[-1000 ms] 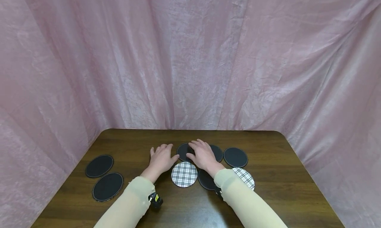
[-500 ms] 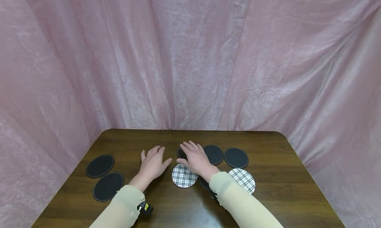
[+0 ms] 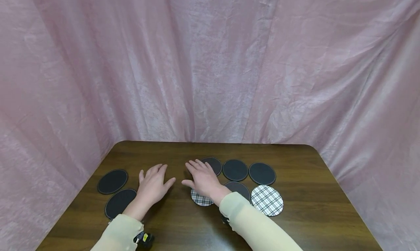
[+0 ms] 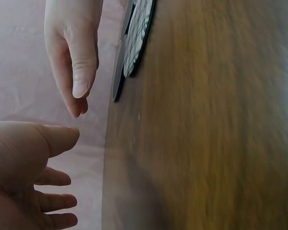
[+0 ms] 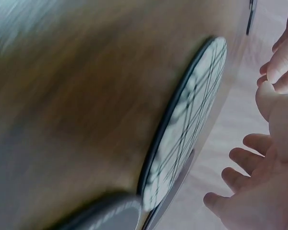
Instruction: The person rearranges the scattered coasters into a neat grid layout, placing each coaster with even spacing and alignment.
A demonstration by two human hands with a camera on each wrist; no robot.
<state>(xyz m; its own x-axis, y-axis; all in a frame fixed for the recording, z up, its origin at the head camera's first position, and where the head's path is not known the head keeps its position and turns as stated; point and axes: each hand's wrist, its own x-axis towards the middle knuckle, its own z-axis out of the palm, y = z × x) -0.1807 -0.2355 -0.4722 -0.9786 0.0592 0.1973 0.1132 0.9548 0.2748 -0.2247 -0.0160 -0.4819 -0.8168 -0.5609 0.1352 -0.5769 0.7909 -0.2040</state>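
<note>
My left hand [image 3: 152, 184] hovers over the wooden table, right of the two black coasters at the left; its fingers are spread and it holds nothing. Above a plaid coaster [image 3: 201, 199] my right hand [image 3: 204, 179] hangs with extended fingers, also holding nothing, and hides part of that coaster. The right wrist view shows the plaid coaster [image 5: 187, 129] lying flat, apart from the fingers. Behind the right hand a black coaster [image 3: 213, 165] is partly covered. Both hands [image 4: 74, 52] appear raised off the table in the left wrist view.
Two black coasters, one far [image 3: 112, 181] and one near [image 3: 120, 203], lie at the left. Right of centre lie black coasters [image 3: 235, 170] [image 3: 262, 173], another black coaster [image 3: 238, 190] partly behind the right arm, and a second plaid coaster [image 3: 267, 200]. A pink curtain [image 3: 210, 69] hangs behind the table [image 3: 315, 207].
Both hands have moved left across the table, the left one farther. The right hand has passed from the black coasters to above the plaid one. The coasters keep their places.
</note>
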